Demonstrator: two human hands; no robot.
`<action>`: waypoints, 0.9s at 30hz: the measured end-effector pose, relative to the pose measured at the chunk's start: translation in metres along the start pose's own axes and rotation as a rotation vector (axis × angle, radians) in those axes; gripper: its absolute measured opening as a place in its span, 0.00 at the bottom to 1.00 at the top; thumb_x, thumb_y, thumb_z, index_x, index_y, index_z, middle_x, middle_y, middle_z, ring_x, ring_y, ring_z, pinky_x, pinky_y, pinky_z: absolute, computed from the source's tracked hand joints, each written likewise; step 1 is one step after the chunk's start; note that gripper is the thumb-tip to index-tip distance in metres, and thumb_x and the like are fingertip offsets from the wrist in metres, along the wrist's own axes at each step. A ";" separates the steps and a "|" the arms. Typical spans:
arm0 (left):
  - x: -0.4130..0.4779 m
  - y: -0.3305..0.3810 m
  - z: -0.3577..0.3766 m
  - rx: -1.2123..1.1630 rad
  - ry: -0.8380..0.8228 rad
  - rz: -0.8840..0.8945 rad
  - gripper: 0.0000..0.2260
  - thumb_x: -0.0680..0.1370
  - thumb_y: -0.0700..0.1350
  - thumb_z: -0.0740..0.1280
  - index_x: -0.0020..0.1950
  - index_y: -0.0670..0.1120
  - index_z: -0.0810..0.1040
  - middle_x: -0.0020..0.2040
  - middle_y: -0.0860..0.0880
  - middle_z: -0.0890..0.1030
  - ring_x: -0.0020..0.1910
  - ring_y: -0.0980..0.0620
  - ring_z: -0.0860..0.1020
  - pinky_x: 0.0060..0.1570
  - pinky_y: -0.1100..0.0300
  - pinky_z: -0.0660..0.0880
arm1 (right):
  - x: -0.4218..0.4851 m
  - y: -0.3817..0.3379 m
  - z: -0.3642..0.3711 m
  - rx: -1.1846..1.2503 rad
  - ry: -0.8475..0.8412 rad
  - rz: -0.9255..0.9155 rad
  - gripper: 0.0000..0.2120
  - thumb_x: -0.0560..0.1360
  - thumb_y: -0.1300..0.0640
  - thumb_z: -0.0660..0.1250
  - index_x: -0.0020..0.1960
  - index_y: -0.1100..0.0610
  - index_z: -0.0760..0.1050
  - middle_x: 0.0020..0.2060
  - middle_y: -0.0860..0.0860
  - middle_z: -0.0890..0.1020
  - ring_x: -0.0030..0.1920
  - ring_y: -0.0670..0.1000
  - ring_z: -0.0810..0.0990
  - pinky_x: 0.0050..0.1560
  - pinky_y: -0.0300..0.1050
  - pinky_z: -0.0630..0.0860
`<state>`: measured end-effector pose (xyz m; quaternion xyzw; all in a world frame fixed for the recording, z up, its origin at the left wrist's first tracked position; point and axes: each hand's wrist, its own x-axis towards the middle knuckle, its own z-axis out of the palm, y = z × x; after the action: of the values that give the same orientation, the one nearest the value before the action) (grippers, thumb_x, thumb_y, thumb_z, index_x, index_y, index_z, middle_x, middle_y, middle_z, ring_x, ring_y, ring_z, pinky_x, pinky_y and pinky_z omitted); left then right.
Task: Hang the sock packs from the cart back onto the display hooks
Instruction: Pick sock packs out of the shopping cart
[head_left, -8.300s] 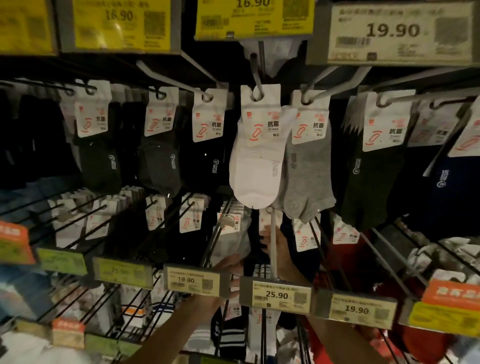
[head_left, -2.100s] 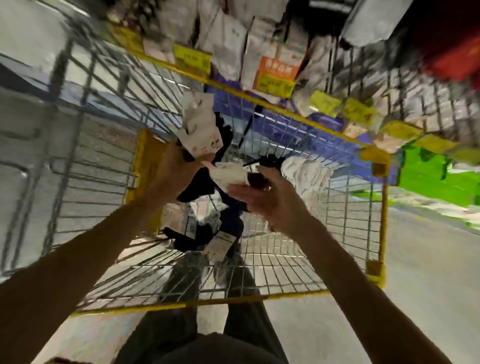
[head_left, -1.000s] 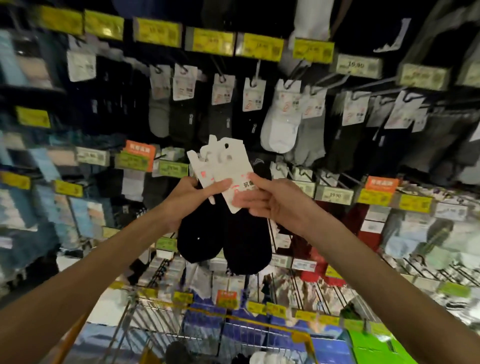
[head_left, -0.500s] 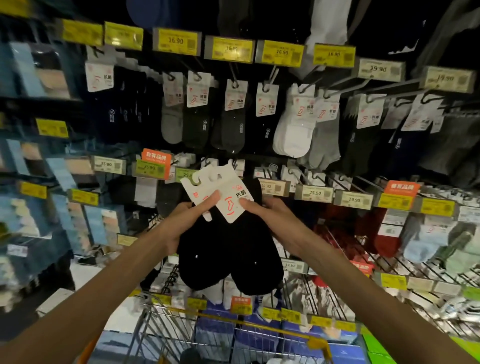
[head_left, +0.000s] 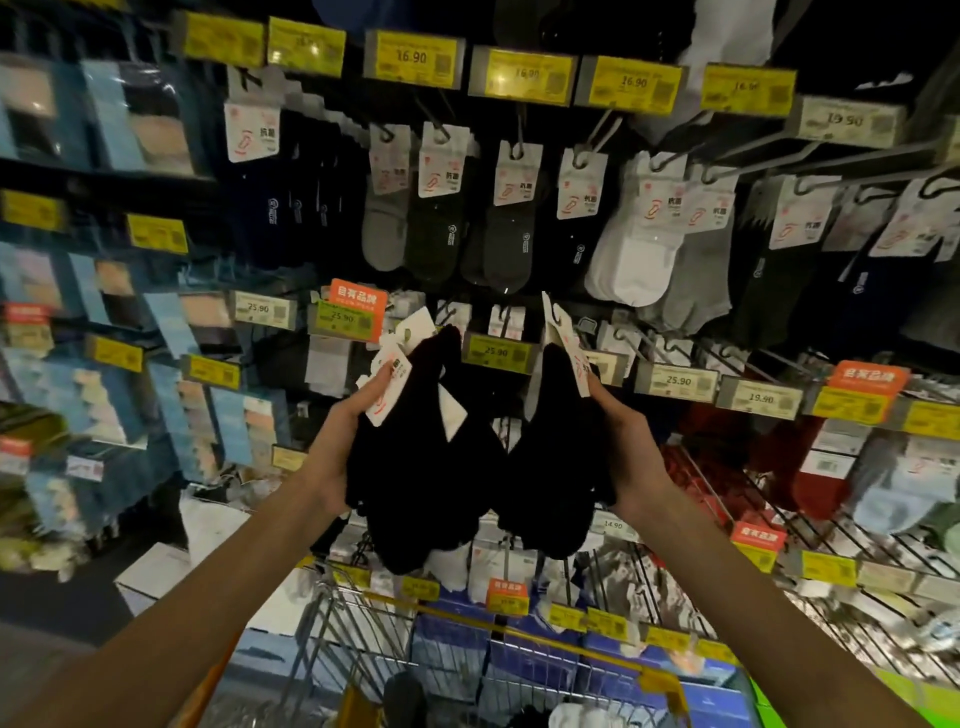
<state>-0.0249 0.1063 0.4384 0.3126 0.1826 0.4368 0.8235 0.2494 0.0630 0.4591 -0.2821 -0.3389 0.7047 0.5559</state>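
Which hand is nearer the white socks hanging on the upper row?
Right. The right hand sits almost straight below the white socks; the left hand is farther off, down and to their left.

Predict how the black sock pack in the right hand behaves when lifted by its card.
Probably floppy: the black sock pack sags below the right hand. Its white card looks stiffer, standing upright. Likely light, held one-handed.

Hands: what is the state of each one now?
Left hand: closed, holding the left black sock pack.
Right hand: closed, holding the right black sock pack.
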 end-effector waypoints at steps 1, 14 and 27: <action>0.000 -0.003 0.000 -0.040 -0.074 -0.012 0.20 0.83 0.58 0.59 0.62 0.45 0.80 0.45 0.47 0.85 0.41 0.50 0.85 0.39 0.57 0.81 | 0.000 0.001 -0.001 -0.001 -0.022 0.001 0.16 0.81 0.45 0.62 0.60 0.55 0.79 0.38 0.50 0.71 0.36 0.50 0.70 0.37 0.41 0.65; -0.001 -0.018 -0.009 -0.111 -0.107 -0.033 0.20 0.80 0.56 0.68 0.65 0.45 0.79 0.52 0.45 0.86 0.49 0.47 0.85 0.47 0.52 0.82 | -0.014 0.012 0.003 0.068 -0.112 0.054 0.17 0.81 0.47 0.62 0.61 0.56 0.80 0.43 0.50 0.80 0.40 0.49 0.79 0.41 0.39 0.73; 0.007 -0.051 0.005 0.431 0.241 0.039 0.19 0.65 0.57 0.79 0.54 0.53 0.86 0.55 0.47 0.86 0.55 0.48 0.84 0.50 0.54 0.80 | -0.014 0.071 0.020 -0.648 0.256 -0.239 0.18 0.81 0.47 0.62 0.70 0.43 0.68 0.56 0.37 0.82 0.56 0.38 0.81 0.49 0.32 0.78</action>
<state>0.0125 0.0885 0.4073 0.4302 0.3626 0.4375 0.7015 0.1949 0.0357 0.4152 -0.4878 -0.5028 0.4499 0.5540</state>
